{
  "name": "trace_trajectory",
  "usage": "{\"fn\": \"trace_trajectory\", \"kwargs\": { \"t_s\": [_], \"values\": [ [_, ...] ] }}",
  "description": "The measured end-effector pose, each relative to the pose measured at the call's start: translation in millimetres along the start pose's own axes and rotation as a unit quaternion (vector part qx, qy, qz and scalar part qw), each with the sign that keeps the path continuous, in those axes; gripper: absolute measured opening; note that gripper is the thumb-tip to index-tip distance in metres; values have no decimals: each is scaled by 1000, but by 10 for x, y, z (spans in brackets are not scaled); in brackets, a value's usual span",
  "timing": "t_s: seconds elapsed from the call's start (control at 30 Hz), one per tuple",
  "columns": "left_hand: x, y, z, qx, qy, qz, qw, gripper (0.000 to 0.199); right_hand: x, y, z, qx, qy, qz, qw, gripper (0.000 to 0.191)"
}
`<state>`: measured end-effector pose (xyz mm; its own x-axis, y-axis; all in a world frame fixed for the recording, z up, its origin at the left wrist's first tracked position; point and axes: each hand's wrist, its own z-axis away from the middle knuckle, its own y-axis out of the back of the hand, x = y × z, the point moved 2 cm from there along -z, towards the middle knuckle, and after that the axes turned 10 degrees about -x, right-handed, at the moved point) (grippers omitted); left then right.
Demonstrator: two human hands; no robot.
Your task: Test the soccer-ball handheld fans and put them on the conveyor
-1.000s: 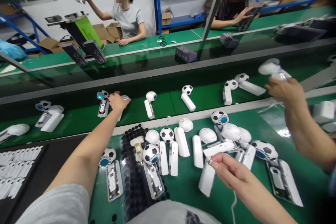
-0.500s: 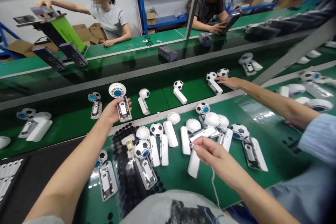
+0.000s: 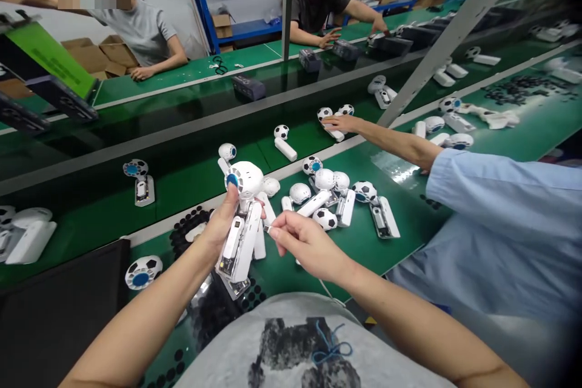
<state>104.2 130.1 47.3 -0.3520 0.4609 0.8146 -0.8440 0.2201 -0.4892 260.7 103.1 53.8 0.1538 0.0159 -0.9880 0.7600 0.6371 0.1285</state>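
white device (image 3: 248, 239) with a round head is held tilted, head up, above the green bench (image 3: 282, 276), in front of the person's body. the step in hand looks to be bringing a small plug (image 3: 267, 228) to the casing; the next move seems to call for a steady device and a plug lined up squarely, though no socket can be made out. the left hand (image 3: 222, 218) is curled around the device, thumb on its blue disc (image 3: 231, 179), fingers mostly hidden behind. the right hand (image 3: 307, 242) pinches the plug between thumb and forefinger, a white cable (image 3: 330, 294) showing below. plug and casing are close; whether they touch cannot be told.
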Motion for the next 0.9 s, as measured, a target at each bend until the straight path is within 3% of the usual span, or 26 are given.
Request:
{"fn": "trace_trajectory", "kwargs": {
  "t_s": [0.33, 0.53, 0.7, 0.83, 0.9],
  "values": [
    [-105, -54, 63, 4, -55, -136, 989, 59, -24, -65, 41, -19, -6, 6, 1000, 14],
    [-58, -96, 111, 55, -71, -250, 964, 48, 13, -65, 69, -22, -19, 90, 996, 17],
    [-70, -59, 121, 61, -67, -243, 966, 47, 3, -111, 78, 16, 5, 126, 992, 16],
    [-144, -41, 136, 26, -68, -156, 985, 57, -12, -142, 71, -54, -25, 20, 998, 17],
    [-174, -32, 145, 21, -89, -121, 988, 62, -33, -138, 78, -51, -25, 9, 998, 16]
  ]
}}
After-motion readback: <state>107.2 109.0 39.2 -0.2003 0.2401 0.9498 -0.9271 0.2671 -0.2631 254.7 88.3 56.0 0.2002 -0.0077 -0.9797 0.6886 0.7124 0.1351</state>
